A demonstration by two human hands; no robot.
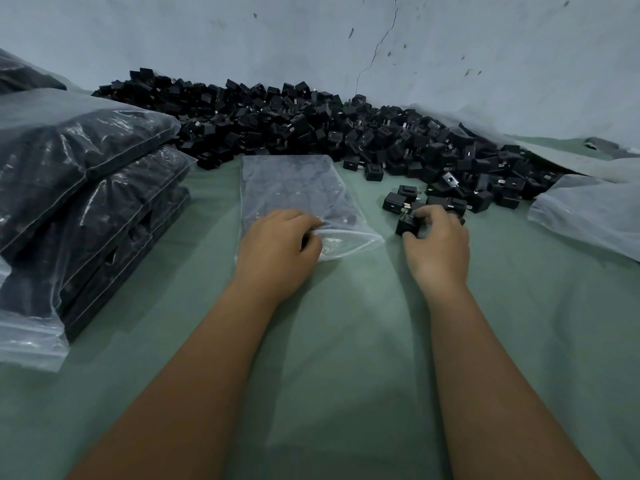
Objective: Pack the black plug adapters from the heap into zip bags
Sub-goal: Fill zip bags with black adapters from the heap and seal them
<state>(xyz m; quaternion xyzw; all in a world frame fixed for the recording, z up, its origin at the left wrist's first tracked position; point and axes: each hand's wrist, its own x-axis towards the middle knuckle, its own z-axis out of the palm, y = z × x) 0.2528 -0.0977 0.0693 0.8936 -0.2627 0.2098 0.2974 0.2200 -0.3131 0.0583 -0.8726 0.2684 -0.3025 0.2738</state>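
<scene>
A clear zip bag (pixel 294 188) lies flat on the green cloth in the middle, with dark adapters showing through it. My left hand (pixel 278 247) pinches the bag's near mouth edge. A long heap of black plug adapters (pixel 311 126) runs along the wall behind it. To the right of the bag, my right hand (pixel 438 242) curls round a black adapter (pixel 407 223) at the near edge of a few loose adapters (pixel 398 200).
Several filled zip bags (pixel 86 188) are stacked at the left. Empty clear bags (pixel 588 216) lie at the right. Green cloth (pixel 346 341) covers the surface near me. A cracked pale wall (pixel 346 46) stands behind the heap.
</scene>
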